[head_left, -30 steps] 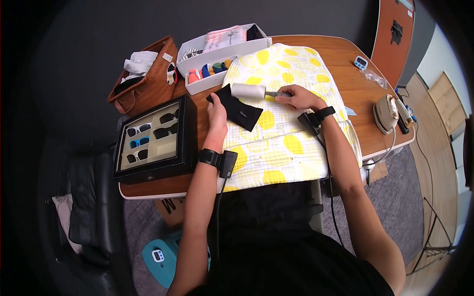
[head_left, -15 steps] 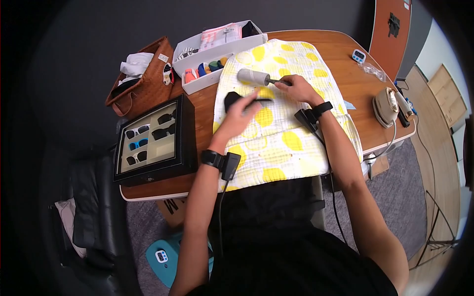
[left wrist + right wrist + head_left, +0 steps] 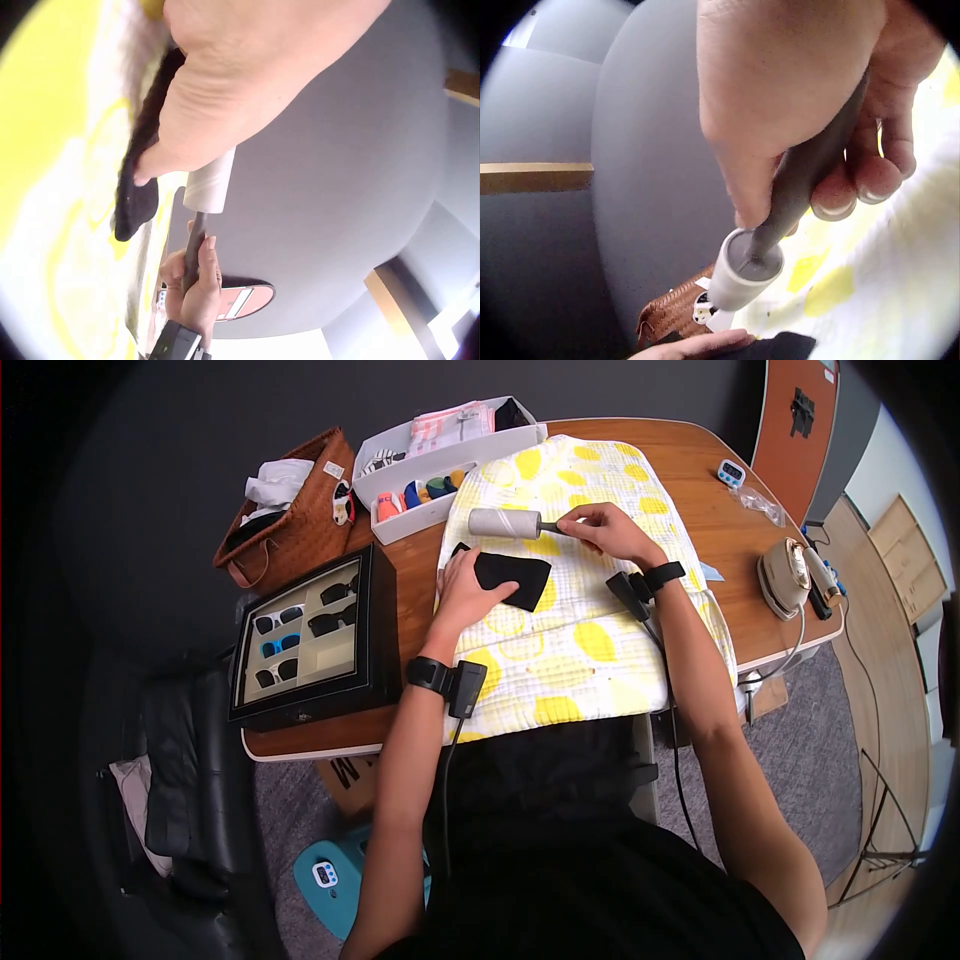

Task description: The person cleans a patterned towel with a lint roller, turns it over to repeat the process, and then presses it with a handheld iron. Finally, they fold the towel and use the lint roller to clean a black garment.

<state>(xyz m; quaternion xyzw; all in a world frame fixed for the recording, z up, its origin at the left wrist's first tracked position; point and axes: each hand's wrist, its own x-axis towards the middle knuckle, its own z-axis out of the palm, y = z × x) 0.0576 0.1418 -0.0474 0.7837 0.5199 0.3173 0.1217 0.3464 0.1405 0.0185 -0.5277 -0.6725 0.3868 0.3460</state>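
Note:
On the lemon-print cloth [image 3: 560, 670], a black fabric pouch [image 3: 525, 572] lies flat under my left hand [image 3: 468, 595]. The thumb is stretched along the pouch's near side, and the fingers rest at its left end. In the left wrist view the thumb presses the dark fabric [image 3: 139, 206]; its fingertips are out of sight there. My right hand [image 3: 610, 532] grips a lint roller by its dark grey handle. The roller's white sticky cylinder [image 3: 503, 523] points left, just beyond the pouch. From the right wrist, the handle [image 3: 802, 176] runs between thumb and fingers.
At the left stands a black sunglasses case [image 3: 375, 630] with a window lid. Behind it are a brown woven basket [image 3: 320, 485] and white boxes [image 3: 415, 520] with folded cloths. An iron [image 3: 783, 580], a timer [image 3: 731, 472] and clear plastic [image 3: 760, 507] occupy the table's right.
My left hand has turned the pouch over, its small label no longer showing, and laid it down on the cloth. The right hand keeps the lint roller, its cylinder now slightly higher.

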